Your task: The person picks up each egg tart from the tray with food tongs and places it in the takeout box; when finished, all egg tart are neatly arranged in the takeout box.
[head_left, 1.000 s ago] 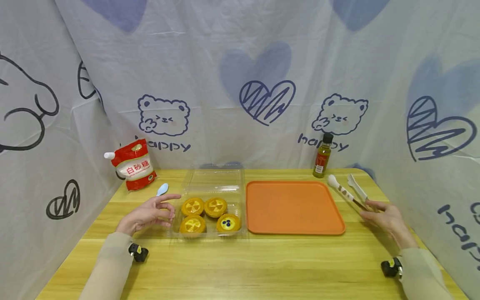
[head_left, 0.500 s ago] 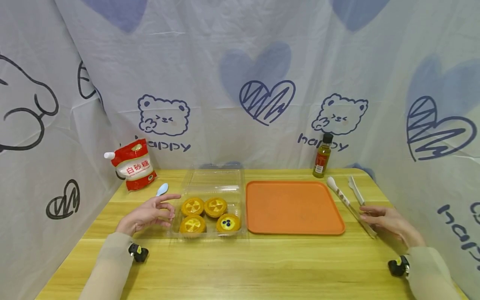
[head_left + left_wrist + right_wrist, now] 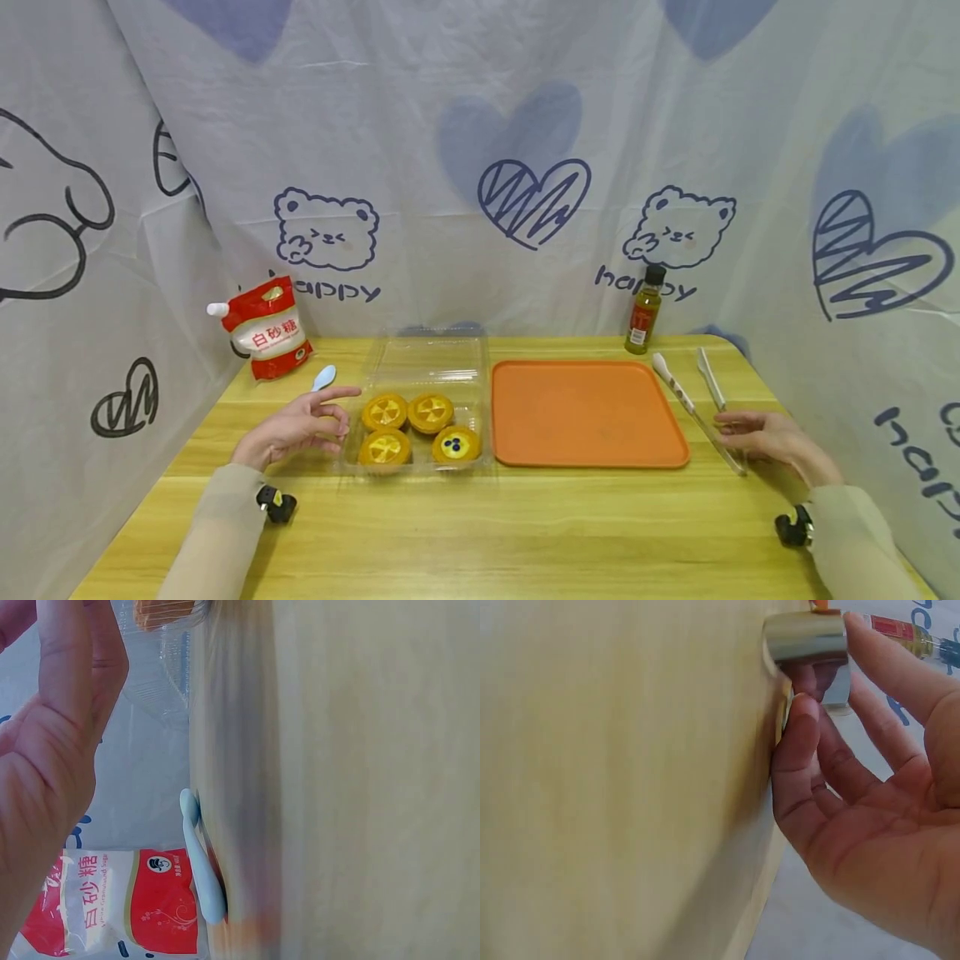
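Observation:
My left hand (image 3: 298, 432) hovers just left of a clear plastic clamshell box (image 3: 414, 467), index finger extended and the others loosely bent, holding nothing. In the box sit several egg tarts (image 3: 386, 450), one topped with dark berries (image 3: 456, 445). At the right, my right hand (image 3: 776, 442) has thumb and fingers at the metal bend of a pair of tongs (image 3: 688, 402), which lies on the table with its white tips pointing away. The right wrist view shows the shiny bend (image 3: 808, 637) between thumb and fingertips (image 3: 805, 712).
An orange tray (image 3: 588, 412) lies between box and tongs, an oil bottle (image 3: 643, 312) behind its right corner. Back left stand a red-and-white sugar bag (image 3: 272, 332) and a light blue spoon (image 3: 324, 377). A patterned curtain (image 3: 420, 208) encloses the wooden table (image 3: 480, 533).
The tongs' metal end has come toward me and now lies lower, with more of it visible. My right hand has shifted slightly with it. The left hand stays put.

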Tool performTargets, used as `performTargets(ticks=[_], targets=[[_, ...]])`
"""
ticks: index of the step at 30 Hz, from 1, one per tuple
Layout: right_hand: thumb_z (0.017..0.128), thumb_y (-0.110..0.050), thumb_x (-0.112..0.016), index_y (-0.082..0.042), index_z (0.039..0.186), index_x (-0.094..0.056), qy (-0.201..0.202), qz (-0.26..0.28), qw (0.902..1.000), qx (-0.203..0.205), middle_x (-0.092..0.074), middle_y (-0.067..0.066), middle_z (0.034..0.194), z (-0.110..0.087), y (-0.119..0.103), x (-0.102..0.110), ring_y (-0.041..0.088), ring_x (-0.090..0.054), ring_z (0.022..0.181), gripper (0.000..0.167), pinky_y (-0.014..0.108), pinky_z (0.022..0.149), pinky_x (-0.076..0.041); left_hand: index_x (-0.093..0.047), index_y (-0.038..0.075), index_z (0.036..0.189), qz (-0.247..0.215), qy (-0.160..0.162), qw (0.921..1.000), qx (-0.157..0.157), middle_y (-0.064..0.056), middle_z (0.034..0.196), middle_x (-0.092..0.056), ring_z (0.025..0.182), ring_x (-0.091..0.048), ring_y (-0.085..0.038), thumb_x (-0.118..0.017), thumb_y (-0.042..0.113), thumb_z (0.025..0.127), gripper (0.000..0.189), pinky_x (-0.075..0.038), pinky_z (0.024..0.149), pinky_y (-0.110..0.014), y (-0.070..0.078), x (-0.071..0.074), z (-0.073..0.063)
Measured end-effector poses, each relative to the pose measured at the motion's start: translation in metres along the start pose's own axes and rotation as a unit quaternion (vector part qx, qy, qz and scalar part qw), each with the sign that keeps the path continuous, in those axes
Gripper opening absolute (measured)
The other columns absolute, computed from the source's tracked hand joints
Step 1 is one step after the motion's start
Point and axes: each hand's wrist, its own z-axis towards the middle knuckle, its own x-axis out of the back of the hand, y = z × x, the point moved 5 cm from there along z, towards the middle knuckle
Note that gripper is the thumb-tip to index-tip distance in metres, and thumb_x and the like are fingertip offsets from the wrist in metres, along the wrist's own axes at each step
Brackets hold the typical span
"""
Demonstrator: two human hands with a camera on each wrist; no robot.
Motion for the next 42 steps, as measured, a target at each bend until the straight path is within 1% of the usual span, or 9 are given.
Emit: performTargets(ticks=[6,11,15,22,28,32,37,39,42], targets=[[0.087,-0.029,-0.074,0.007,0.139,-0.048,0.006,-0.040,0.9990,0.016,-0.055,0.028,0.134,-0.001,-0.002,0.000,0.000,-0.057,0.087,0.068,0.026,0.071,-0.054,-0.020,0.003,0.153,0.001,0.002,1.0000,0.001,-0.004,0.096,-0.061,0.079,-0.063,-0.017,-0.061,-0.001,0.092,0.074,-0.061,0.075,-0.035,0.001,0.000,0.000],[0.087,-0.028,-0.074,0.007,0.141,-0.045,0.006,-0.037,0.9991,0.016,-0.044,0.034,0.142,-0.002,-0.003,0.000,0.003,-0.057,0.089,0.071,0.026,0.071,-0.054,-0.020,0.003,0.153,0.008,0.000,1.0000,0.003,-0.003,0.095,-0.060,0.079,-0.063,-0.017,-0.061,-0.001,0.092,0.073,-0.061,0.076,-0.035,0.001,0.001,0.000],[0.088,-0.027,-0.074,0.007,0.142,-0.043,0.006,-0.037,0.9992,0.011,-0.042,0.034,0.143,-0.003,-0.002,0.000,0.005,-0.058,0.088,0.071,0.025,0.071,-0.054,-0.019,0.002,0.153,0.010,-0.002,1.0000,0.002,-0.003,0.095,-0.060,0.079,-0.063,-0.017,-0.061,-0.001,0.092,0.074,-0.061,0.076,-0.036,0.002,0.000,0.000],[0.088,-0.027,-0.074,0.009,0.142,-0.042,0.015,-0.008,0.9998,0.010,-0.041,0.035,0.143,-0.004,-0.009,-0.001,0.004,-0.060,0.090,0.072,0.025,0.075,-0.055,-0.019,0.001,0.153,0.013,0.000,0.9999,-0.002,-0.002,0.095,-0.061,0.078,-0.062,-0.017,-0.059,-0.003,0.092,0.073,-0.060,0.075,-0.035,0.002,0.001,0.002],[0.090,-0.029,-0.071,0.006,0.137,-0.051,0.033,-0.066,0.9958,0.054,-0.054,0.031,0.132,-0.001,-0.025,0.000,0.005,-0.058,0.094,0.062,0.022,0.074,-0.053,-0.019,0.001,0.153,0.010,0.000,0.9999,0.000,-0.003,0.095,-0.061,0.078,-0.062,-0.017,-0.059,-0.003,0.092,0.073,-0.060,0.075,-0.035,0.003,0.001,0.002],[0.091,-0.030,-0.069,0.002,0.138,-0.052,0.008,-0.040,0.9979,0.050,-0.061,0.023,0.125,0.005,-0.038,-0.012,0.009,-0.058,0.091,0.059,0.026,0.071,-0.053,-0.019,0.002,0.153,0.008,-0.002,1.0000,0.000,-0.004,0.096,-0.061,0.078,-0.062,-0.017,-0.058,-0.002,0.093,0.072,-0.060,0.075,-0.034,0.003,0.001,0.001],[0.094,-0.029,-0.067,0.000,0.142,-0.048,-0.052,0.035,0.9976,0.027,-0.058,0.022,0.130,0.013,-0.056,-0.038,0.013,-0.052,0.073,0.060,0.027,0.058,-0.047,-0.021,0.003,0.153,0.008,0.007,0.9999,0.004,-0.006,0.099,-0.060,0.081,-0.062,-0.018,-0.059,0.003,0.095,0.069,-0.060,0.076,-0.035,0.003,0.002,0.001],[0.094,-0.028,-0.067,0.001,0.141,-0.048,-0.071,0.048,0.9957,0.036,-0.058,0.023,0.130,0.016,-0.064,-0.049,0.012,-0.053,0.072,0.059,0.027,0.056,-0.046,-0.023,0.003,0.153,0.017,0.018,0.9997,0.008,-0.008,0.101,-0.060,0.082,-0.061,-0.018,-0.060,0.006,0.095,0.069,-0.060,0.076,-0.034,0.003,0.002,0.001],[0.093,-0.026,-0.068,0.003,0.139,-0.050,-0.090,0.062,0.9923,0.060,-0.058,0.024,0.130,0.020,-0.077,-0.065,0.011,-0.059,0.083,0.057,0.026,0.061,-0.050,-0.026,0.004,0.152,0.038,0.038,0.9984,0.016,-0.011,0.107,-0.059,0.087,-0.059,-0.019,-0.063,0.010,0.095,0.069,-0.058,0.076,-0.033,0.002,0.003,0.002]])
